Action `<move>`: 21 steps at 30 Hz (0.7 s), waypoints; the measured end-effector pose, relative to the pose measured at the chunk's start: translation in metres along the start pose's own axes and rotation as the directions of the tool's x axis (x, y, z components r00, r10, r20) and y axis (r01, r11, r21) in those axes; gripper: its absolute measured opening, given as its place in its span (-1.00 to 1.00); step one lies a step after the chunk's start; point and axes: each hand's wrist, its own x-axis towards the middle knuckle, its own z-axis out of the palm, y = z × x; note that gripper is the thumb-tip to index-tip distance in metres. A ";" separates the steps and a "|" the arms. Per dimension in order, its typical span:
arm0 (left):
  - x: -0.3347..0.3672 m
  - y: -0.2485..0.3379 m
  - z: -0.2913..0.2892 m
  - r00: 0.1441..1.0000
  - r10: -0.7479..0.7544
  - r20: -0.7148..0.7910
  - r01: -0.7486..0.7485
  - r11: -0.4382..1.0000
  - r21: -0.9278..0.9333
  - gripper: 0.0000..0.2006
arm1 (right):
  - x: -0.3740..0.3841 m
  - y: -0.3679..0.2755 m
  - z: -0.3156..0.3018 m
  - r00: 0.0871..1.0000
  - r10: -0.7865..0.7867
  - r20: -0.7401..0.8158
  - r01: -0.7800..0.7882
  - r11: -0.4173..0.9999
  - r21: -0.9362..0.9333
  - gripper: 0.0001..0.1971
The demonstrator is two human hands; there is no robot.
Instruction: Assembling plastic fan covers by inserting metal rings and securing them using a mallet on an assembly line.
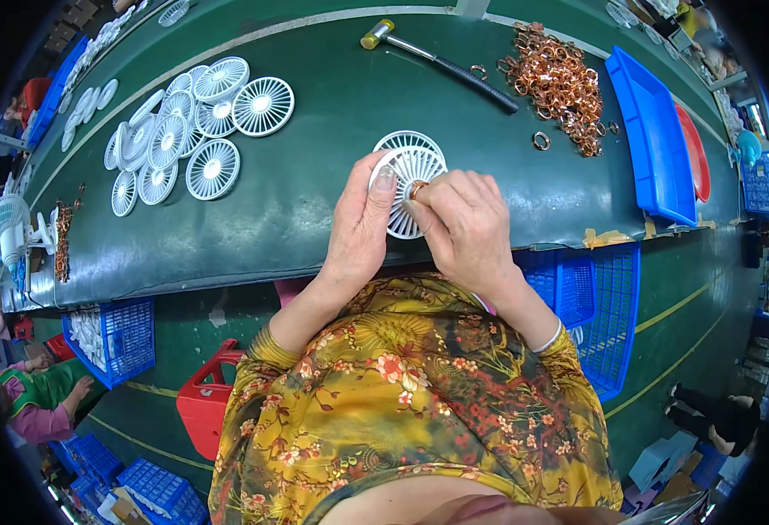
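Green bench (332,87) is running across the head view, near edge curving w/ the lens, floor showing below. White spoked disc (412,166) is sitting in both hands at bench ctr, just above the near edge. L hand (360,219) is gripping its left rim, thumb lying on the front, other fingers going behind. Disc is tilting up, face pointing roughly toward wearer/cam; hub axis is running approx along line of sight, spokes fanning out to the rim. R hand (470,219) is pinching a copper-coloured ring (417,189) btwn thumb & curled fingers, over the disc face; ring partly hidden, can't tell if it's touching. 2nd white disc (410,137) is showing just behind, can't tell if it's held or resting. More discs (168,140) are lying in a heap far left. Hammer (450,68) is lying beyond the hands, long axis slanting, head upper left, handle end lower right. Ring pile (559,83) is spreading right of it, then blue tray (656,140) is tilting at bench right.
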 end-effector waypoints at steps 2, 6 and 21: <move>-0.001 0.002 0.001 1.000 0.019 -0.010 -0.019 0.999 0.039 -0.61 | -0.001 -0.001 0.002 1.000 -0.004 -0.005 0.004 1.000 -0.012 -0.90; -0.001 0.005 0.002 0.999 0.039 0.010 -0.040 0.982 0.183 -0.61 | -0.002 0.003 0.003 0.999 0.040 0.025 -0.040 0.999 0.018 -0.89; -0.010 0.020 -0.013 0.920 -0.180 0.349 0.315 0.868 -0.383 -0.58 | -0.004 0.007 -0.027 0.957 -0.289 -0.035 0.280 0.947 -0.158 -0.63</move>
